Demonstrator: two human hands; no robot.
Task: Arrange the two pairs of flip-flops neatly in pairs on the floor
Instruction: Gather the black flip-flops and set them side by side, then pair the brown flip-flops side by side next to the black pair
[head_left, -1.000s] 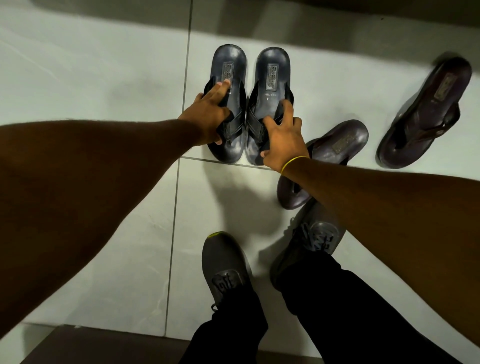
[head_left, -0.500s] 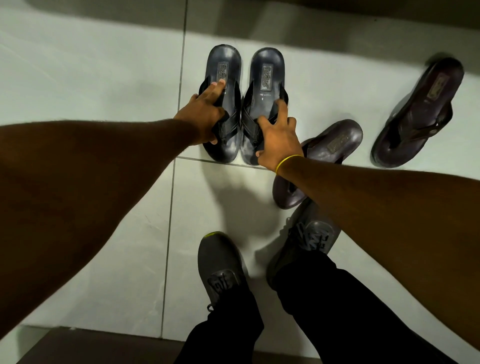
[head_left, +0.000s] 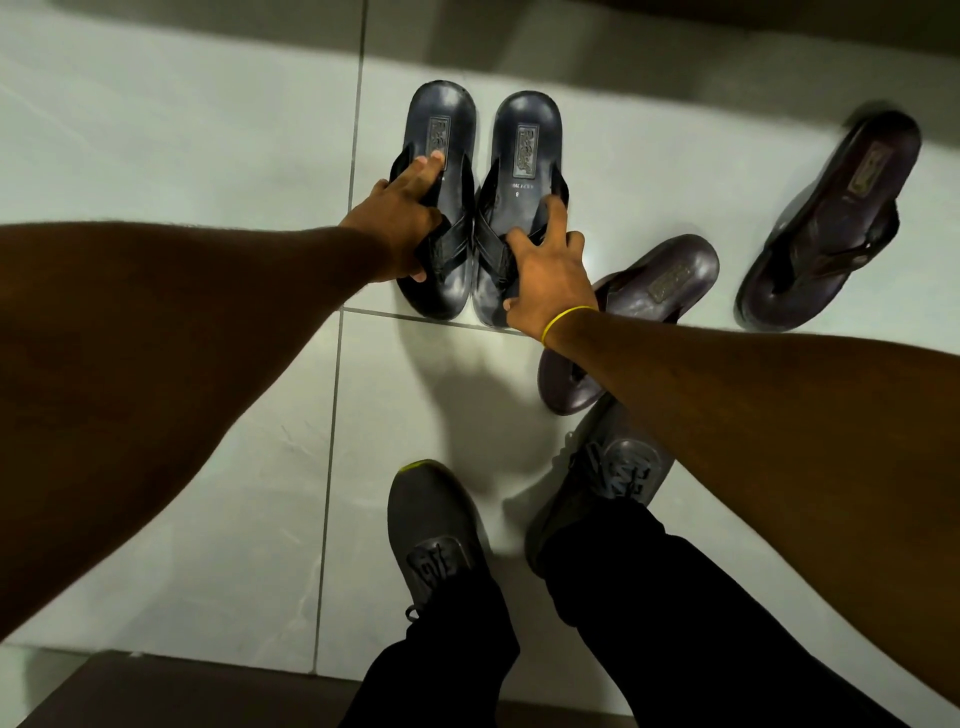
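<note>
Nearest, two grey sneakers (head_left: 441, 525) stand on the tiled floor (head_left: 208, 493). Just beyond, one brown flip-flop (head_left: 660, 280) lies angled under the right forearm, its mate (head_left: 831, 218) well apart at far right. Farther, the left hand (head_left: 400, 223) and right hand (head_left: 550, 275) each grip a strap of the black flip-flops (head_left: 524, 156), side by side, touching.

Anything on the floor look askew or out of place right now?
Yes. The two brown flip-flops are apart and angled: one lies partly under the right forearm by the grey shoe, the other lies off to the right. The black pair sits side by side.
</note>
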